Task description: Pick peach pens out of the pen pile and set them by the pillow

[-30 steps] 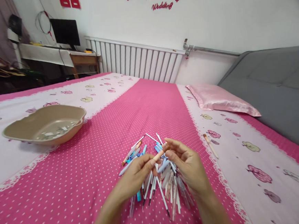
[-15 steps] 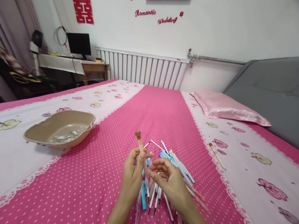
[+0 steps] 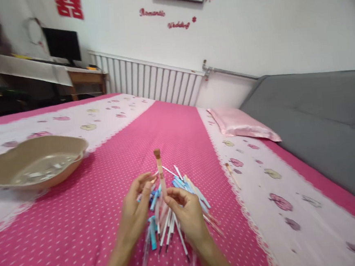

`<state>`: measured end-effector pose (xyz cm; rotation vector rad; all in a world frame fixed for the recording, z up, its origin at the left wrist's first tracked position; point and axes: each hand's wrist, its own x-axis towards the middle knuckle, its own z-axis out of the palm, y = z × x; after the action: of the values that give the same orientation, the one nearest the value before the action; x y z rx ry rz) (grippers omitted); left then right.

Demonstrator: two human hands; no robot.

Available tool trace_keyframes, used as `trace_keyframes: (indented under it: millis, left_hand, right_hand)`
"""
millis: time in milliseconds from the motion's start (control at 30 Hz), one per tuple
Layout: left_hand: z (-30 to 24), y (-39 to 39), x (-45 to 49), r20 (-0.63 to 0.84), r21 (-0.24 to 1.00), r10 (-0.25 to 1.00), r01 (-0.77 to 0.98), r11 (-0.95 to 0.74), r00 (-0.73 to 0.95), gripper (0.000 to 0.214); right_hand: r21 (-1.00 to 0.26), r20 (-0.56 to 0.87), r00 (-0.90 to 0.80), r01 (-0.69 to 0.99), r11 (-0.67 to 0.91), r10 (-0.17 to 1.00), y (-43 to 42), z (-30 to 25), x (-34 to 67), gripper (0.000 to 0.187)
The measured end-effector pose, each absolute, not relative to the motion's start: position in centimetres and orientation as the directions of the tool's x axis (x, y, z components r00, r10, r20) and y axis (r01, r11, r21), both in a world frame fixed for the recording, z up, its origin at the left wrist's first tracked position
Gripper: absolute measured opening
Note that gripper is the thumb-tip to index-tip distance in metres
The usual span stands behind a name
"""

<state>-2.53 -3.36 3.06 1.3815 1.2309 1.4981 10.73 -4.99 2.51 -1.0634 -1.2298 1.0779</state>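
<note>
Upright in front of me is a makeup brush (image 3: 159, 167) with brown bristles and a pale handle. My right hand (image 3: 186, 212) pinches it by the lower end of the handle. My left hand (image 3: 134, 208) is just left of the brush, apart from it, with thumb and fingers spread and nothing visibly held. Under and behind both hands lies a loose pile of thin white sticks with dark tips (image 3: 180, 235), blue pieces (image 3: 153, 233) and pinkish clear sleeves (image 3: 146, 250). The hands hide part of this pile.
On the pink dotted bedspread (image 3: 106, 167), a beige basin (image 3: 58, 144) holding small white scraps stands at the left. Another brush (image 3: 233, 175) lies to the right of the pile. Farther back are a pink pillow (image 3: 241, 124) and a grey headboard (image 3: 313, 102).
My left hand has let go of the brush and moved left, its fingers opening. The brush is now in my right hand alone. The view has turned right.
</note>
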Motion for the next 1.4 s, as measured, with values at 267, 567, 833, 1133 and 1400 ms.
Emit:
trace_keyframes:
  millis: [267,567,833,1133,1400]
  left_hand:
    - [3.0,-2.1,-3.7,0.264,0.96,0.934,0.162,-0.23,-0.241,0.04]
    - [3.3,-2.0,-3.6,0.206,0.967,0.94,0.205,-0.152,-0.274,0.043]
    - [2.3,-1.5,-4.0,0.165,0.971,0.944,0.218,-0.104,-0.285,0.046]
    - [2.3,-1.4,-4.1,0.138,0.974,0.947,0.213,-0.077,-0.29,0.05]
    - [1.7,-1.2,-4.5,0.143,0.966,0.948,0.247,-0.072,-0.283,0.052]
  right_hand:
    - [-0.968,0.235,0.439,0.182,0.171,0.867,-2.4,3.4,21.3,0.03]
    - [-0.933,0.105,0.739,0.304,-0.191,0.665,-0.9,-1.4,35.3,0.027]
    - [-0.804,-0.036,0.775,0.353,-0.479,0.63,0.1,-4.6,39.2,0.021]
    - [-0.709,-0.102,0.748,0.408,-0.575,0.656,1.4,-5.7,39.8,0.024]
    - [-0.663,-0.126,0.747,0.426,-0.615,0.653,1.9,-4.7,39.1,0.023]
